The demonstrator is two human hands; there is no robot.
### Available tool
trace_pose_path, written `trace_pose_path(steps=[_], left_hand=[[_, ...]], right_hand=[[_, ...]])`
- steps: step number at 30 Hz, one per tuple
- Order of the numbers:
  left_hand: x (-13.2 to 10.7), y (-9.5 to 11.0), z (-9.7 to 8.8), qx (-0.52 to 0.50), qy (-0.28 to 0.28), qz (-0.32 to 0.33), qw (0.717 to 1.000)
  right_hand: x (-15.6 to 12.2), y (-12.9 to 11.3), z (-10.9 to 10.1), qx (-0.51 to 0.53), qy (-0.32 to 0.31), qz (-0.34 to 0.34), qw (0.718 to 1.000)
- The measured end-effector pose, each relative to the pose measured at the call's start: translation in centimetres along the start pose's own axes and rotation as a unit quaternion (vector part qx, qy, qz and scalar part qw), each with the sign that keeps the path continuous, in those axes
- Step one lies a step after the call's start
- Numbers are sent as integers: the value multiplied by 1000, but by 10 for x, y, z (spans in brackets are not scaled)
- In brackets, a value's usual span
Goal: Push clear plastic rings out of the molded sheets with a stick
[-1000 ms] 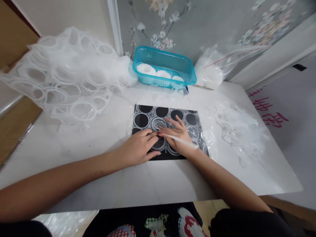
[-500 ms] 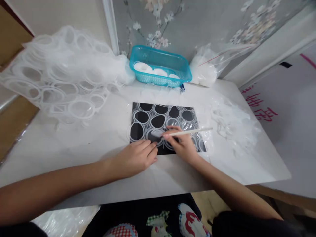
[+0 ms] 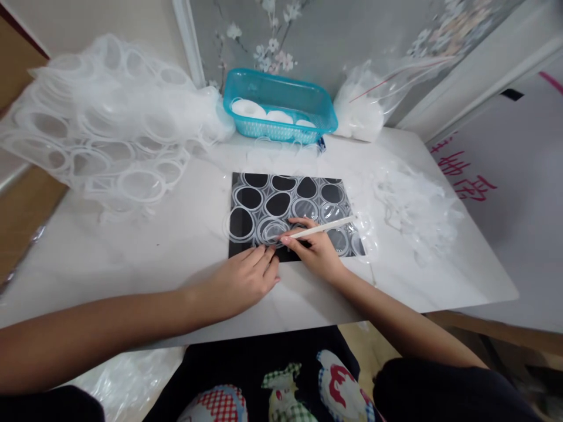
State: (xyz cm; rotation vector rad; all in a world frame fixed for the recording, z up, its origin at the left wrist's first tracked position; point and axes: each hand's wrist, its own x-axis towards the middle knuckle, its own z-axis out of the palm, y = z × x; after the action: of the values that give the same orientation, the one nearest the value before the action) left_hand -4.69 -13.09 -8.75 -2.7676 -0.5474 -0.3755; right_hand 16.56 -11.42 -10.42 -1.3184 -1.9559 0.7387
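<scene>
In the head view, a black board (image 3: 235,251) lies on the table under a clear plastic sheet (image 3: 264,212) printed or cut with white rings. My right hand (image 3: 320,253) pinches a thin white pen-like stick (image 3: 328,226), its tip down at a ring in the front row. Inside that ring sits a rumpled piece of clear film (image 3: 272,230). Just left of it my left hand (image 3: 246,275) lies flat, fingers together and stretched out, fingertips on the front edge of the board. The stick's exact tip is too small to make out.
A blue basket (image 3: 325,111) with white rolls stands behind the board. To the left is a big heap of ring-holed plastic sheets (image 3: 141,184). On the right lie clear scraps (image 3: 417,211), and a zip bag (image 3: 365,117) of white material stands at the back.
The whole view has shifted slightly. The stick's back end has swung left and rises more steeply. The film piece in the ring has changed shape; my left hand stays at the board's edge.
</scene>
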Motion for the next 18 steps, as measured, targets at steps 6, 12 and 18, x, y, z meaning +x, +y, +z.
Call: trace_pose_path(steps=[6,12,18], left_hand=[[0,1,-1,-17,-9,-6,1000],[2,2,0,-74,-24,-41,996],[4,-5,-1,-95,-33,-31,994]], right_hand=[[-1,2,-1,-26,9,-30,999],[2,5,-7,-128,-47,-173,975],[69,27,-65,-176,200,-98,959]])
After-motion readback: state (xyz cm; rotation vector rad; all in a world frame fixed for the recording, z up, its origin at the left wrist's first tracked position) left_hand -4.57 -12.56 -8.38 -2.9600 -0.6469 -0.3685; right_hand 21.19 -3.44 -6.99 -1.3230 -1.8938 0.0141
